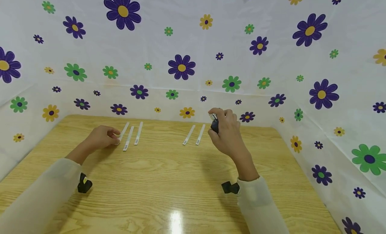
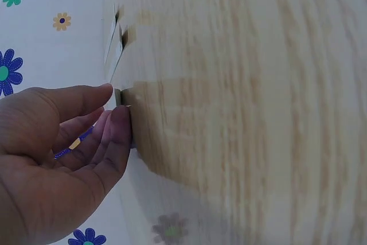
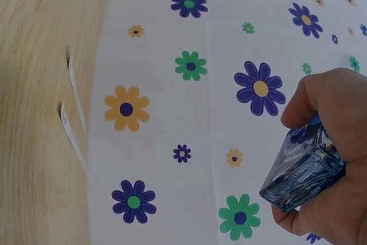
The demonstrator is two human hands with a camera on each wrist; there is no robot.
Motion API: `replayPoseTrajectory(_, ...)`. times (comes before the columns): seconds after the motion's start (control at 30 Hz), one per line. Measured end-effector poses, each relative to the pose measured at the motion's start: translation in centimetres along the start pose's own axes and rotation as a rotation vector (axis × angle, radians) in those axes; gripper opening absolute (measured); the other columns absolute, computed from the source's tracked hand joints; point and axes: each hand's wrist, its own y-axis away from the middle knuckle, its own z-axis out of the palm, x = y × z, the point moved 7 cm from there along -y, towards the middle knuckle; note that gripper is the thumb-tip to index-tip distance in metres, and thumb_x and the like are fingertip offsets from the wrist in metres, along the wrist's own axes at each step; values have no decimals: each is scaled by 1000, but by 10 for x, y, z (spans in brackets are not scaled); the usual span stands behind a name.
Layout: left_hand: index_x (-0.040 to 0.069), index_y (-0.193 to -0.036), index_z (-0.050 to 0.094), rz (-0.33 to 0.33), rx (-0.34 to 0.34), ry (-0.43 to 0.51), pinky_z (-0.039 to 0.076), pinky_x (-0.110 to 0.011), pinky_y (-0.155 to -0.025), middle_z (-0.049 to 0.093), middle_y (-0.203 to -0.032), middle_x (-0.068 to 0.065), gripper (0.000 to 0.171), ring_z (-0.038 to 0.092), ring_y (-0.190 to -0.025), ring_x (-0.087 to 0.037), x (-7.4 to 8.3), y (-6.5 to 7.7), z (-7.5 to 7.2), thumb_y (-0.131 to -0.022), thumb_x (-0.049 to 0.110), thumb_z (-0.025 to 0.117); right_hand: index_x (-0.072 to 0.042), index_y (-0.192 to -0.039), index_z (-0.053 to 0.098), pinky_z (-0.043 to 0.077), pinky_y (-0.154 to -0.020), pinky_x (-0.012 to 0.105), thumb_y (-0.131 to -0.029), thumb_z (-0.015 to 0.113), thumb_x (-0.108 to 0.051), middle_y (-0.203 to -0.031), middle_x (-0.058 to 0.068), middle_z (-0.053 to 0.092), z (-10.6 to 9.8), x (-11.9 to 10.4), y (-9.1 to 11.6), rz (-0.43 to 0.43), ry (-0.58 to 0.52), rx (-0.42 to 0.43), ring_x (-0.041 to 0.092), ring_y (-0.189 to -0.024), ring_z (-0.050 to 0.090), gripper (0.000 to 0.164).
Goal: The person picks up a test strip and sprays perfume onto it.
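Head view: my right hand (image 1: 227, 131) grasps a shiny box (image 3: 304, 170) over the surface (image 1: 150, 180), far right, gripping opposite sides, probably for firmness. Left hand (image 1: 102, 137) at leftmost strip (image 1: 123, 130), far left; can't tell if pinched. Other strips (image 1: 128, 138) spaced, likely to avoid overlap.

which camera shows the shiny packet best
Right wrist: the packet shows large, glossy and blue. The head view shows it small, partly behind the right hand; the left wrist view doesn't show it.
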Motion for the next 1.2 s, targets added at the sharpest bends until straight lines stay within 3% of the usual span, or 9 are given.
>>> replayPoseTrajectory(0.2, -10, -129, 62, -27, -10, 13, 54, -34, -80, 68, -107, -20, 53, 63, -93, -27, -1, 1, -1, -90, 21, 79, -24, -138, 42, 29, -73, 47, -87, 61, -7, -115, 23, 46, 0, 1, -1, -6, -4, -2, 37, -92, 40, 57)
replayPoseTrajectory(0.47, -10, -130, 61, -42, 5, -2, 52, -50, -90, 68, -112, -25, 60, 64, -100, -34, 1, 0, -2, -88, 25, 82, -24, -138, 43, 31, -73, 49, -88, 62, -7, -121, 25, 46, -1, -1, -2, 3, 7, -28, 39, -96, 42, 57)
replayPoseTrajectory(0.83, -9, -133, 59, -66, 2, 12, 49, -55, -97, 68, -114, -25, 63, 62, -104, -37, -3, -1, -2, -85, 24, 85, -24, -138, 43, 31, -74, 50, -88, 62, -7, -123, 27, 46, -2, 0, -1, 15, -2, -40, 40, -97, 41, 56)
replayPoseTrajectory(1.0, -10, -134, 59, -76, -6, 36, 51, -51, -95, 68, -115, -26, 62, 63, -104, -36, -4, -1, -1, -86, 21, 84, -24, -138, 43, 32, -75, 49, -88, 63, -7, -123, 26, 46, 0, 2, -1, 24, 4, -45, 39, -97, 42, 57)
replayPoseTrajectory(1.2, -11, -134, 58, -100, -23, 78, 56, -34, -84, 69, -114, -24, 60, 67, -96, -26, -4, -2, 0, -87, 17, 83, -24, -139, 44, 33, -75, 49, -89, 63, -8, -124, 27, 47, 1, 1, 0, 31, 6, -54, 39, -99, 43, 56)
